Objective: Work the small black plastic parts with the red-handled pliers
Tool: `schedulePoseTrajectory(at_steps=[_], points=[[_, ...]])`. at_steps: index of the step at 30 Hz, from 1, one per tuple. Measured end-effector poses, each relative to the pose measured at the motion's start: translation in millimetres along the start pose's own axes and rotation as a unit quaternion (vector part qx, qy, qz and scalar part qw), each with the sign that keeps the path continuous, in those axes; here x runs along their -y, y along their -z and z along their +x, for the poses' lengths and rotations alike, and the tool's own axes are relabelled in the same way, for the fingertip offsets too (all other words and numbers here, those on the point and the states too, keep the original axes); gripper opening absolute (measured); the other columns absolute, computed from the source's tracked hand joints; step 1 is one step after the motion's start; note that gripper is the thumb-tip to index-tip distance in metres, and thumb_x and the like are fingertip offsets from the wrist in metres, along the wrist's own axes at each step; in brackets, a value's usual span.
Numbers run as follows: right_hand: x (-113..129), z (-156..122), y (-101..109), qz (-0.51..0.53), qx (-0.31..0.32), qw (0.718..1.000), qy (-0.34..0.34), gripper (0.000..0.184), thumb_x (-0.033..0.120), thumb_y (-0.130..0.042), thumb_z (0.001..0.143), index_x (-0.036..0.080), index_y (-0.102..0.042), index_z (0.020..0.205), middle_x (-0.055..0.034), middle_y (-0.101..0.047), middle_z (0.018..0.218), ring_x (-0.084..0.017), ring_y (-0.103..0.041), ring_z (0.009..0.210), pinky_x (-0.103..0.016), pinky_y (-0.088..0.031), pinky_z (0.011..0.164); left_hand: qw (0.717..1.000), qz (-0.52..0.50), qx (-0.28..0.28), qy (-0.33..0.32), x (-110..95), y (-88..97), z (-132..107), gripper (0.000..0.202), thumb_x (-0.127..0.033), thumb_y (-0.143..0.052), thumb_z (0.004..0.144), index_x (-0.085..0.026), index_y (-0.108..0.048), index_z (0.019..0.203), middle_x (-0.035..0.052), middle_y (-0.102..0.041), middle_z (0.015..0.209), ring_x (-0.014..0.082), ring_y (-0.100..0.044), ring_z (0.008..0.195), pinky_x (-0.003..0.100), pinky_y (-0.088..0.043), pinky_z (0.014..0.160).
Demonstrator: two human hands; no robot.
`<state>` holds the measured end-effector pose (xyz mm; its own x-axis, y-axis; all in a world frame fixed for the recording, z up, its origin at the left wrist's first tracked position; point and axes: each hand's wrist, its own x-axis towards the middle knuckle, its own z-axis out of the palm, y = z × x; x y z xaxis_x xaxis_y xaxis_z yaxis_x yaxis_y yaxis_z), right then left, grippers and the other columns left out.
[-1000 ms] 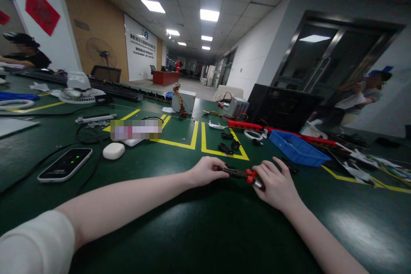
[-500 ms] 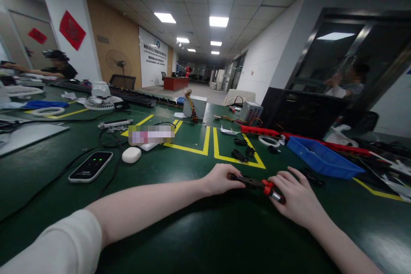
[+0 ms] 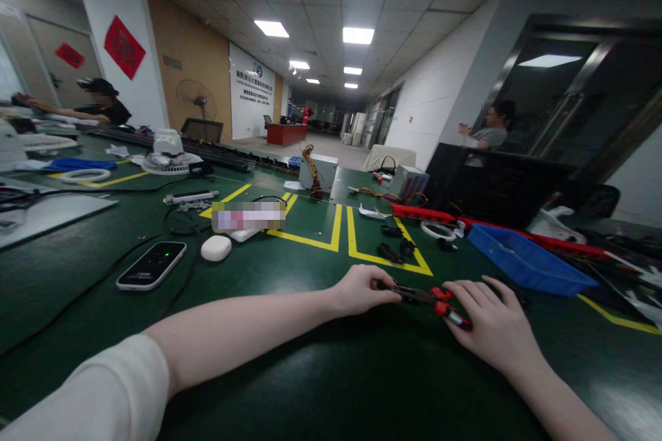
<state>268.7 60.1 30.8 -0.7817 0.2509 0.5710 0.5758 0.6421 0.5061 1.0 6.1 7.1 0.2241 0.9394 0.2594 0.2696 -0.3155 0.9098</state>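
Low over the green table, my right hand [image 3: 494, 320] is closed round the red-and-black handles of a pair of pliers [image 3: 443, 300]. The jaws of the pliers point left, toward my left hand [image 3: 365, 287]. Thumb and fingers of the left hand pinch a small dark piece [image 3: 383, 284] at the jaw end. Its shape is mostly hidden by the fingers, and I cannot tell whether the jaws grip it. Just beyond my hands, several small black parts [image 3: 392, 253] lie inside a yellow taped outline [image 3: 352, 238].
To the right stands a blue tray [image 3: 527, 265], near a white ring [image 3: 437, 231]. A white earbud case [image 3: 216, 248] and a black-faced device [image 3: 152, 266] with cables lie to the left. Farther back is a metal box with coloured wires [image 3: 325, 172]. Two other people are in the background.
My right hand and the pliers have shifted slightly right in the picture, and the handles look turned a little. The left hand keeps its pinch. The person behind at right has moved left.
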Motion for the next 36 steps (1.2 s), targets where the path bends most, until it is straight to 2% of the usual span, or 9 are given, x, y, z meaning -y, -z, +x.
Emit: schedulePoseTrajectory(at_steps=[7, 13, 16, 20, 27, 36], points=[[-10.2, -11.5, -9.7, 0.015, 0.008, 1.0, -0.004, 0.034, 0.031, -0.055, 0.079, 0.013, -0.06, 0.108, -0.0138, -0.064, 0.102, -0.025, -0.061, 0.087, -0.037, -0.049, 0.073, 1.0, 0.009, -0.002, 0.001, 2.6, 0.3, 0.5, 0.03, -0.037, -0.072, 0.078, -0.014, -0.073, 0.097, 0.0034, -0.067, 0.084, 0.0122, -0.056, 0.066, 0.024, -0.043, 0.062], [-6.8, -11.4, -5.7, 0.039, 0.016, 0.999, -0.017, 0.035, 0.032, -0.054, 0.081, 0.012, -0.06, 0.108, -0.0159, -0.06, 0.109, -0.023, -0.062, 0.081, -0.033, -0.052, 0.067, 0.999, 0.032, -0.012, 0.008, 2.8, 0.8, 1.8, 0.027, -0.035, -0.073, 0.077, -0.015, -0.074, 0.095, 0.0036, -0.069, 0.089, 0.0139, -0.059, 0.073, 0.024, -0.045, 0.067], [-6.1, -12.0, -4.9, 0.044, 0.017, 0.999, -0.015, 0.038, 0.033, -0.053, 0.081, 0.012, -0.059, 0.112, -0.0162, -0.059, 0.111, -0.024, -0.063, 0.082, -0.033, -0.053, 0.067, 0.999, 0.029, -0.015, 0.005, 1.4, 1.1, 1.9, 0.023, -0.031, -0.073, 0.078, -0.015, -0.075, 0.094, 0.0046, -0.07, 0.094, 0.0159, -0.062, 0.08, 0.026, -0.047, 0.072], [-5.5, -12.4, -3.9, 0.055, 0.031, 0.998, -0.025, 0.042, 0.034, -0.053, 0.082, 0.012, -0.058, 0.117, -0.016, -0.06, 0.11, -0.023, -0.064, 0.081, -0.033, -0.053, 0.066, 0.999, -0.005, -0.021, -0.037, 0.8, 0.9, 1.7, 0.016, -0.023, -0.074, 0.077, -0.014, -0.075, 0.091, 0.0066, -0.07, 0.104, 0.0169, -0.064, 0.087, 0.027, -0.05, 0.079], [-2.0, -8.7, 0.8, 0.113, 0.091, 0.988, -0.047, 0.036, 0.033, -0.055, 0.08, 0.015, -0.061, 0.11, -0.0119, -0.064, 0.099, -0.021, -0.065, 0.076, -0.031, -0.054, 0.065, 0.998, -0.033, -0.026, -0.051, 1.1, -1.6, -0.1, 0.015, -0.009, -0.075, 0.072, -0.011, -0.074, 0.087, 0.0114, -0.067, 0.112, 0.0201, -0.066, 0.097, 0.031, -0.053, 0.087], [1.8, -6.0, 4.6, 0.148, 0.143, 0.975, -0.082, 0.032, 0.031, -0.056, 0.078, 0.019, -0.059, 0.108, -0.0085, -0.065, 0.097, -0.02, -0.065, 0.079, -0.03, -0.054, 0.067, 0.999, -0.029, -0.022, -0.033, -1.5, -1.4, -1.4, 0.015, -0.015, -0.075, 0.073, -0.011, -0.073, 0.087, 0.012, -0.068, 0.112, 0.0209, -0.067, 0.092, 0.034, -0.055, 0.086]])
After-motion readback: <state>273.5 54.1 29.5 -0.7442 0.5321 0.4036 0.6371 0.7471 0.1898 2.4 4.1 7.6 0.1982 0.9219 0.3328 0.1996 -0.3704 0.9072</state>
